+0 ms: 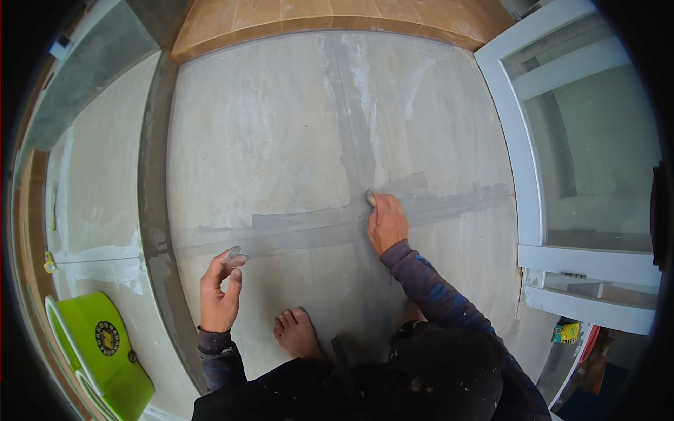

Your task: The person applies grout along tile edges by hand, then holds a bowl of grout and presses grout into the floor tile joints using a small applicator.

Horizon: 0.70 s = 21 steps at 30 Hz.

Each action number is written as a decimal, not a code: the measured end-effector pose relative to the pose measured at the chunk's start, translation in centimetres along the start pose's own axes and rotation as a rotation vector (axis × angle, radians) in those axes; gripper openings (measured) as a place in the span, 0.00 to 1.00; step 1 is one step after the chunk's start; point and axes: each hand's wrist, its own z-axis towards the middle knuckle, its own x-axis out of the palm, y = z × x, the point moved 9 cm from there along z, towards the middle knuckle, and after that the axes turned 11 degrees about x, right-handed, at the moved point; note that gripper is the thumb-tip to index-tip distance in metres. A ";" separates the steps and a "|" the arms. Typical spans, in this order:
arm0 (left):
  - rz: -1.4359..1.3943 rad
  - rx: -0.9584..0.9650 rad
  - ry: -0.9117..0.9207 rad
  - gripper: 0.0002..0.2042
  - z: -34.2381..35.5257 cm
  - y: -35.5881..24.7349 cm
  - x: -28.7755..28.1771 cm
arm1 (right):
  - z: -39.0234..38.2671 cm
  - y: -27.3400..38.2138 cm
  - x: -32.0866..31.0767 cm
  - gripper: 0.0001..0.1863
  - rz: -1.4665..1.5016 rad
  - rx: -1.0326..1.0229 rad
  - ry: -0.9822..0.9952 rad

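Note:
My left hand (220, 293) is raised at the lower left, fingers bent and pinching a small, flat, grey-smeared piece (237, 259) whose kind I cannot make out. Near the middle, my right hand (388, 223) reaches down to the tiled floor (281, 140) with its fingers closed on a small pale piece with a grey end (370, 198). That piece is at the crossing of the tile joints, close to the surface. Grey filler bands (309, 223) run along the joints, darker than the tiles. My bare foot (298, 332) stands on the tiles below.
A lime-green bucket (105, 351) lies at the lower left beyond a raised grey edge (156, 175). A wooden step (316, 21) bounds the far side. At right stands a white-framed glass door (519, 140); a small yellow-green packet (566, 331) is below it.

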 end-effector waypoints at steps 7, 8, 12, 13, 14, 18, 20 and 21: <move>0.013 -0.045 0.018 0.18 -8.6 2.5 -0.8 | -3.7 6.8 1.1 0.22 0.176 -0.062 0.086; 0.012 -0.055 -0.008 0.18 -9.8 3.4 -2.2 | -2.6 6.2 -0.6 0.22 0.153 -0.012 -0.019; 0.022 -0.158 -0.097 0.15 -14.5 7.6 -6.6 | -2.8 6.1 1.7 0.24 -0.074 -0.009 -0.005; 0.002 -0.192 -0.106 0.14 -15.4 8.5 -7.0 | -3.4 6.8 2.8 0.24 -0.114 -0.047 0.033; -0.022 -0.227 -0.111 0.14 -16.3 9.3 -7.3 | -3.9 8.5 3.5 0.24 -0.122 -0.061 0.044; -0.072 -0.290 -0.097 0.13 -18.1 11.2 -8.0 | -6.6 17.4 9.9 0.25 0.013 -0.199 0.222; -0.127 -0.302 -0.086 0.13 -18.5 11.6 -8.4 | -7.2 23.6 13.5 0.24 0.068 -0.293 0.301; -0.140 -0.305 -0.087 0.13 -18.6 12.0 -8.1 | -7.4 26.1 15.0 0.24 0.075 -0.321 0.346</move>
